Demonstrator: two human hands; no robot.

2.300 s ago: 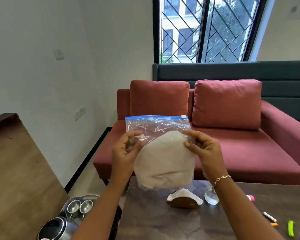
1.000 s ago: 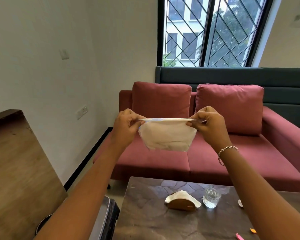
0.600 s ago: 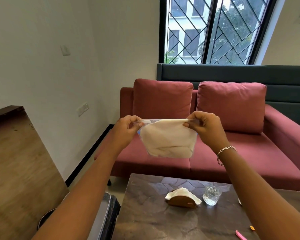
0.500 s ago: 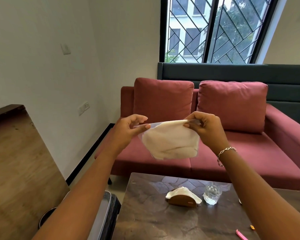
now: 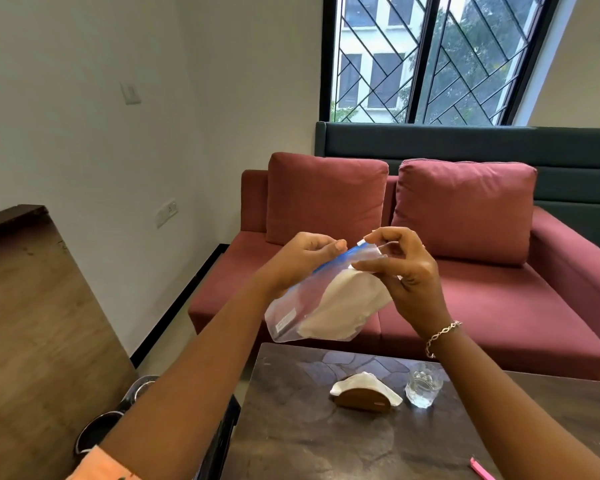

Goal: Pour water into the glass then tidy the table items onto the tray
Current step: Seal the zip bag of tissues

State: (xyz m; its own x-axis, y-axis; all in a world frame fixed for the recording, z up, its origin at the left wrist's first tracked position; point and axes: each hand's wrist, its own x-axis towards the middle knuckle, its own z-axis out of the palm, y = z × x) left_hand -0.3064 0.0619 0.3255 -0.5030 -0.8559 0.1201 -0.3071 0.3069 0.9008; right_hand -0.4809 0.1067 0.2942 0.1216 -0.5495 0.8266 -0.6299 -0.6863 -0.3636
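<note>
I hold a clear zip bag (image 5: 323,306) with a blue seal strip and a white folded cloth inside, up in the air above the table's far edge. My left hand (image 5: 302,258) pinches the blue top strip on the left. My right hand (image 5: 399,268) pinches the bag's top right corner near the white slider. The bag hangs tilted, its bottom toward the lower left. Below, a clear glass (image 5: 423,389) with water stands on the dark table (image 5: 309,427), beside a wooden napkin holder (image 5: 364,398) with white napkins.
A red sofa (image 5: 499,306) with two cushions stands behind the table, under a window. Part of a metal tray with dark round vessels (image 5: 101,431) shows at the lower left beside a wooden panel. A pink pen (image 5: 480,469) lies at the table's right.
The bag was stretched level between both hands; now it is tilted and lower, with my hands closer together at its top strip. The view has dipped toward the table.
</note>
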